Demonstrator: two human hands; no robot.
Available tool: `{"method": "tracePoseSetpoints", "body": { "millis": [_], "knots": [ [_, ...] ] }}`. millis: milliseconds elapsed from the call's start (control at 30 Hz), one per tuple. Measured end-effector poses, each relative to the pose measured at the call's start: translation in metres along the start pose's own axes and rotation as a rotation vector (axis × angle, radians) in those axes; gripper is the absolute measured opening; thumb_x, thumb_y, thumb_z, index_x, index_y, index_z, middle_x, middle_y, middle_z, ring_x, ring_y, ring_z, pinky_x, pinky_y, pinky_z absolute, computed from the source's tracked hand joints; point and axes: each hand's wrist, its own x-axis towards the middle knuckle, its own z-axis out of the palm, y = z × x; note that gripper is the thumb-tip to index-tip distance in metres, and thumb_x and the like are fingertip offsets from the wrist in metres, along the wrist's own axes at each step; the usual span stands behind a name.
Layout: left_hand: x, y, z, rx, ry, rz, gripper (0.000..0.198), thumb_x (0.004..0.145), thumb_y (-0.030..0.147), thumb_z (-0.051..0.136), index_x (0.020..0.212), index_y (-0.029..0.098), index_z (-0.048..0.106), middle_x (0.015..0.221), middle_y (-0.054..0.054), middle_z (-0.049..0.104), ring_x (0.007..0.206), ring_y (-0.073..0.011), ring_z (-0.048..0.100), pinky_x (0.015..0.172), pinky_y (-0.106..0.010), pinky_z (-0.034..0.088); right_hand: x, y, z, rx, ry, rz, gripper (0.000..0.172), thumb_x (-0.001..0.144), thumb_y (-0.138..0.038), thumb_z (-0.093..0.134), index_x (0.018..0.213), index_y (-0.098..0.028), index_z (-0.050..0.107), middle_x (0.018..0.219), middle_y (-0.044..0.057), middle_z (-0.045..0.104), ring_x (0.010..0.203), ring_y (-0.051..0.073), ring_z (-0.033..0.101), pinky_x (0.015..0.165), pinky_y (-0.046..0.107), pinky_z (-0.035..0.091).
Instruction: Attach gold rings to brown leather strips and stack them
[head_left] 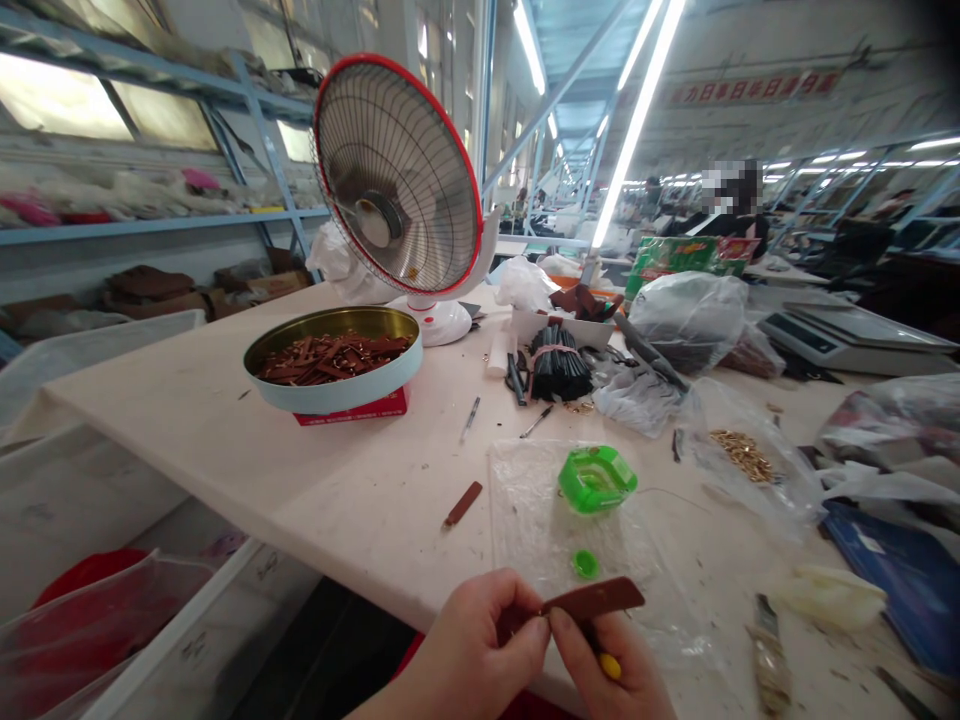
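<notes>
A brown strap piece is held at its left end between the fingertips of both hands, near the table's front edge. My left hand pinches that end from the left. My right hand grips it from the right, and a yellow-tipped tool shows among its fingers. Just beyond the hands sits a small green cap, with a green dish behind it on clear plastic sheeting. Another brown strap piece lies on the table to the left.
A round tin of brown pieces rests on a red box, near a red-rimmed fan. Black strips, a bag of brass parts, a knife and a scale lie around. A person is far behind.
</notes>
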Motion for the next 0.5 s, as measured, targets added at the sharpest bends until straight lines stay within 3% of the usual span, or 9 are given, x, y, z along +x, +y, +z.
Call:
{"method": "tracePoseSetpoints", "body": {
  "millis": [67,167,333,500],
  "knots": [
    [0.004,0.0,0.001,0.068,0.04,0.008,0.015,0.075,0.025,0.049,0.068,0.014,0.055,0.059,0.002,0.049,0.057,-0.0097,0.04,0.052,-0.022,0.031,0.005,-0.003,-0.001,0.002,-0.024,0.036,0.038,0.07,-0.059,0.061,0.061,-0.022,0.062,0.054,0.0,0.057,0.055,0.019,0.05,0.052,0.027,0.038],
    [0.013,-0.003,0.004,-0.069,0.019,-0.044,0.011,0.074,0.023,0.045,0.067,0.015,0.049,0.058,0.003,0.047,0.056,-0.0094,0.041,0.052,-0.022,0.031,0.017,-0.004,-0.013,0.061,-0.051,0.045,0.042,0.081,-0.057,0.048,0.057,-0.023,0.052,0.051,-0.004,0.046,0.05,0.015,0.042,0.049,0.025,0.035],
    [0.033,-0.013,0.011,-0.276,0.017,-0.174,0.014,0.072,0.03,0.045,0.066,0.018,0.04,0.055,0.005,0.044,0.05,-0.0083,0.04,0.051,-0.022,0.031,0.041,0.018,-0.051,-0.049,0.181,0.035,0.044,0.085,-0.059,0.037,0.072,-0.022,0.057,0.068,0.001,0.058,0.071,0.02,0.051,0.067,0.027,0.039],
    [0.051,-0.019,0.016,-0.279,0.035,-0.186,0.019,0.074,0.034,0.044,0.064,0.018,0.038,0.053,0.006,0.04,0.049,-0.0076,0.036,0.05,-0.022,0.03,0.06,0.046,-0.062,-0.024,0.356,0.106,0.043,0.088,-0.054,0.035,0.07,-0.022,0.055,0.062,-0.001,0.054,0.064,0.018,0.048,0.062,0.029,0.035]
  ]
}}
